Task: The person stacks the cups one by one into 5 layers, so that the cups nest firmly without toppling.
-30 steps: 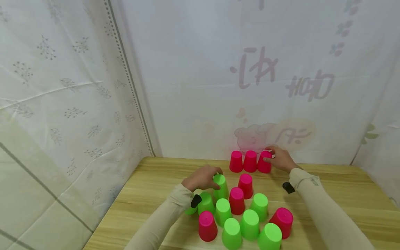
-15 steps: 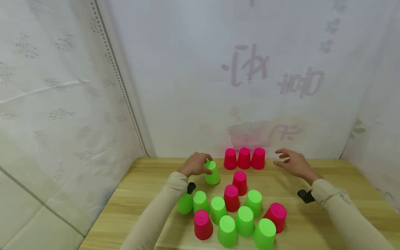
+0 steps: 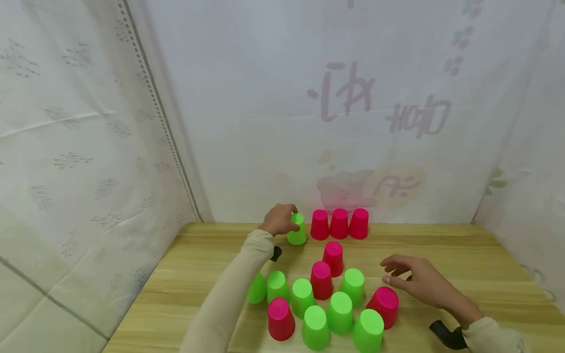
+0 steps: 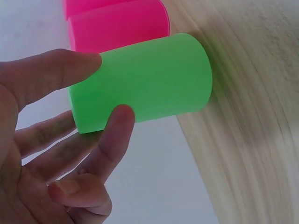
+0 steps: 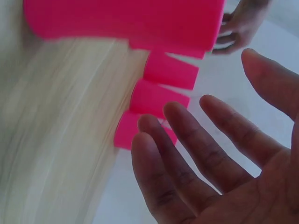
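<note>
My left hand (image 3: 281, 220) grips a green plastic cup (image 3: 297, 230), upside down, near its closed end. In the left wrist view the thumb and fingers lie around that green cup (image 4: 149, 79), with a pink cup (image 4: 121, 25) beside it. The held cup stands left of a row of three upside-down pink cups (image 3: 339, 224) along the table's back edge. My right hand (image 3: 425, 282) is in the air with nothing in it, fingers loosely spread, beside a tilted pink cup (image 3: 384, 306). In the right wrist view, a large pink cup (image 5: 126, 18) fills the top.
Several green cups (image 3: 340, 313) and pink cups (image 3: 281, 318) stand upside down at the front middle of the wooden table (image 3: 176, 289). One green cup (image 3: 257, 289) is partly behind the left sleeve. A white printed curtain (image 3: 265, 122) hangs behind the table.
My left hand has carried the green cup from the cluster back to the left end of the pink row. My right hand has let go of the rightmost row cup and come forward.
</note>
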The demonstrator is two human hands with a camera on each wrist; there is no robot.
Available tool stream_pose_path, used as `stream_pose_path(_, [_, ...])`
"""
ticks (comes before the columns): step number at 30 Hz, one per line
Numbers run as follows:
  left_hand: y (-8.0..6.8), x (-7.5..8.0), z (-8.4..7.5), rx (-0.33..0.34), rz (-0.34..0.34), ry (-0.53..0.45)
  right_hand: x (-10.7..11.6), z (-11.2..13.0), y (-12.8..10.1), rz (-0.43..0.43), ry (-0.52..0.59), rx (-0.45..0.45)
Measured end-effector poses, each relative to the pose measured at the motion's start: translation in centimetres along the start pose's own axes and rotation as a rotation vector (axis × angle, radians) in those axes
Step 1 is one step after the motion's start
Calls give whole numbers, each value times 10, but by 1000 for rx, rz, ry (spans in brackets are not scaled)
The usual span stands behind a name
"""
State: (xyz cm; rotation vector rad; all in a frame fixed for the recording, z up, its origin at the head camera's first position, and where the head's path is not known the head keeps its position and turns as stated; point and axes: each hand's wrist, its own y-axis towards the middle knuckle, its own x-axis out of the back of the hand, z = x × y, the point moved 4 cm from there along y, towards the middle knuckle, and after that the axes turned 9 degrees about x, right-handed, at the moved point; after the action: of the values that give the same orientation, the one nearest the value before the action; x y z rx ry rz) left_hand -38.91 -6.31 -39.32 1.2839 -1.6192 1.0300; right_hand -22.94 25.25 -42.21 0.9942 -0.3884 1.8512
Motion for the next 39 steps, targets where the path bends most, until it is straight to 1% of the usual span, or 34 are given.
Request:
stream_pose_path(4, [5,-1,-1,35,-18,1,-11,9,-4,10,50,-37])
stream_pose_path(12, [13,-8,3,81,-49,-3,-24,22,-13,18,102,-44])
stream_pose_path(16, [15,-12,3,76,-46,-16,-28,24,-17,30,125,-43])
stream_pose_path(25, [19,-14,1,71,-55,-22,-35,19,-21,32,243,-19])
stream_pose_path(31, [20,-16,0,70,-52,-29,-36,14,-24,37,278,-47])
stream_pose_path(36, [19,-11,3,83,-56,-39,-34,10,-26,18,274,-65])
stream_pose_path(39, [14,-4,8,70,-61,-49,-33,9,-27,4,262,-65])
